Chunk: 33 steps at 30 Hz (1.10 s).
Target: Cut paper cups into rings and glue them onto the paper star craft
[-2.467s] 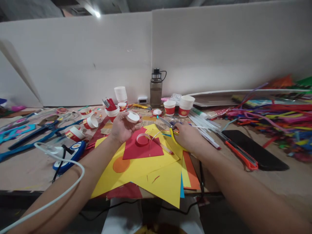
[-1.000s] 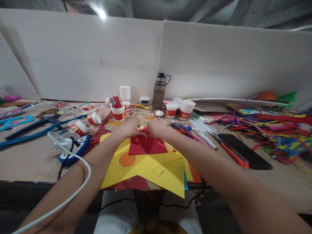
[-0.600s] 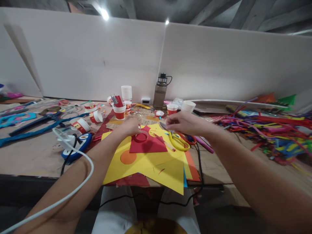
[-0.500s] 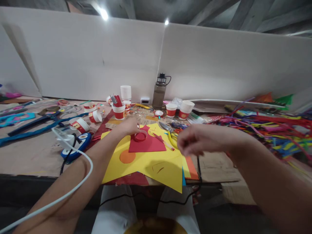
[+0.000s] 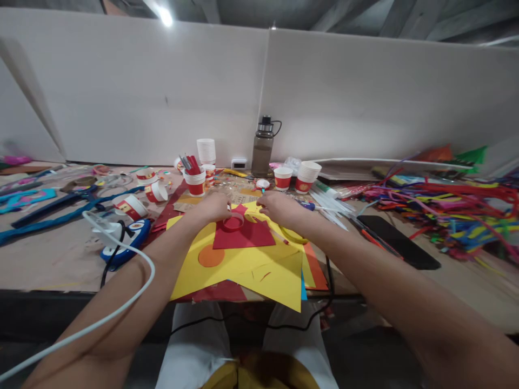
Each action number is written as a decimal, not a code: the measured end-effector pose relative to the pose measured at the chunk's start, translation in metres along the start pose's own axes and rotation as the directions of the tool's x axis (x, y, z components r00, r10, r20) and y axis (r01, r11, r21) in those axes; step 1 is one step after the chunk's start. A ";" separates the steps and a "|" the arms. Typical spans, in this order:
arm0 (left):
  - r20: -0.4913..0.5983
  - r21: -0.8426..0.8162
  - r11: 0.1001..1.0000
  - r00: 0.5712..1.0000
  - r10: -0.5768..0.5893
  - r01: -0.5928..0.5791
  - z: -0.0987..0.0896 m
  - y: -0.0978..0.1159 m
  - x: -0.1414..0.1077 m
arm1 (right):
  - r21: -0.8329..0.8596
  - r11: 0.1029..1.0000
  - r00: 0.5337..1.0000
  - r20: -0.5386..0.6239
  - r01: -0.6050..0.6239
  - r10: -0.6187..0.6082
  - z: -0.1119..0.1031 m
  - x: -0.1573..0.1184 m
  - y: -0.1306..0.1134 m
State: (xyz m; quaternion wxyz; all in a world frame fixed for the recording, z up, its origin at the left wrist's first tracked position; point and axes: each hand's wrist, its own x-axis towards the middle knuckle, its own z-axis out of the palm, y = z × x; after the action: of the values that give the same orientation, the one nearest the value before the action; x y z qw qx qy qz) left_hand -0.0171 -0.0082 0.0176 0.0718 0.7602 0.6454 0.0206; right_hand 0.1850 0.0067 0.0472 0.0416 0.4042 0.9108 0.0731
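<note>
My left hand (image 5: 217, 207) is closed in a pinch at the back left of a red ring (image 5: 234, 221), and what its fingertips hold is too small to make out. The ring rests over red paper (image 5: 244, 237), which lies on yellow sheets (image 5: 239, 265). My right hand (image 5: 278, 209) has its fingers pressed together above the back of the yellow paper; anything between them is hidden. An orange disc (image 5: 211, 257) lies left of the red paper. A pencil (image 5: 279, 235) and a yellow curved handle (image 5: 295, 236) show beneath my right wrist.
Behind my hands stand a paper cup with red pens (image 5: 195, 182), a bottle (image 5: 263, 151) and more paper cups (image 5: 307, 178). A blue power strip (image 5: 132, 246) with a white cable sits left. To the right are a black phone (image 5: 399, 242) and colourful pipe cleaners (image 5: 458, 205).
My right hand has moved left and away from me, over the back of the yellow paper, covering the scissors. The phone is now uncovered. My left hand has stayed by the ring.
</note>
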 end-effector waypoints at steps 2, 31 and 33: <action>0.001 0.001 1.000 1.000 0.007 -0.007 0.001 0.000 0.001 | -0.045 0.999 0.999 0.037 -0.006 0.008 0.009 0.016 -0.008; -0.003 0.015 1.000 1.000 0.013 -0.013 0.003 -0.001 0.003 | 0.183 0.980 0.997 0.042 -0.078 0.071 -0.004 0.022 0.004; -0.003 0.016 1.000 1.000 0.021 -0.021 0.003 -0.001 0.002 | 0.140 0.984 0.989 0.114 -0.107 0.091 0.004 0.038 -0.001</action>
State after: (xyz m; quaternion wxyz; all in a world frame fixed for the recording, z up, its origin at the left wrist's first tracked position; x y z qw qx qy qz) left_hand -0.0171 -0.0059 0.0146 0.0646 0.7673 0.6377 0.0176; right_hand 0.1592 0.0342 0.0425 0.0571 0.4542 0.8890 -0.0135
